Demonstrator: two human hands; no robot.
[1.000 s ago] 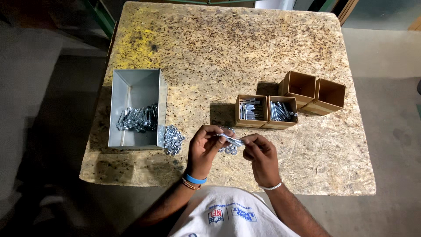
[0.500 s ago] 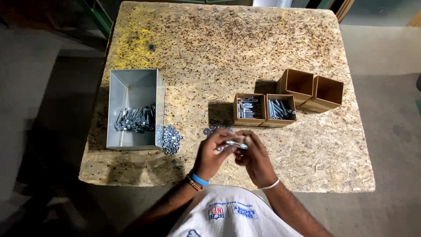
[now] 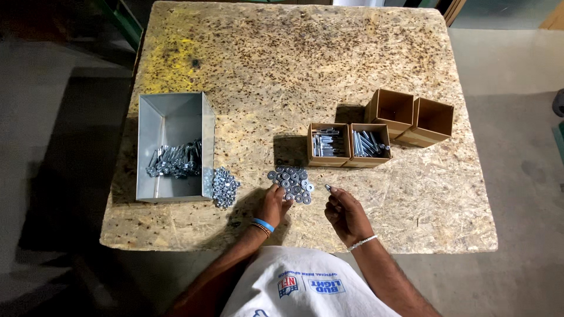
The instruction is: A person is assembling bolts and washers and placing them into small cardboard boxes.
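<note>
My left hand (image 3: 275,203) rests on the board with its fingertips at the near edge of a small heap of flat metal washers (image 3: 291,182); whether it has pinched one I cannot tell. My right hand (image 3: 345,211) is just right of the heap, fingers curled around a short bolt (image 3: 328,188) whose tip pokes out toward the washers. A pile of nuts (image 3: 224,186) lies left of my left hand, against a grey metal bin (image 3: 170,114) that holds several assembled bolts (image 3: 175,160).
Two small cardboard boxes of bolts (image 3: 329,144) (image 3: 368,143) stand beyond the washers; two empty cardboard boxes (image 3: 390,107) (image 3: 432,119) sit farther right. All of it rests on a chipboard tabletop (image 3: 294,64) with dark floor around it.
My hands were together in front of me working a bolt. They have separated: the left hand went down to the washers, the right stayed holding the bolt.
</note>
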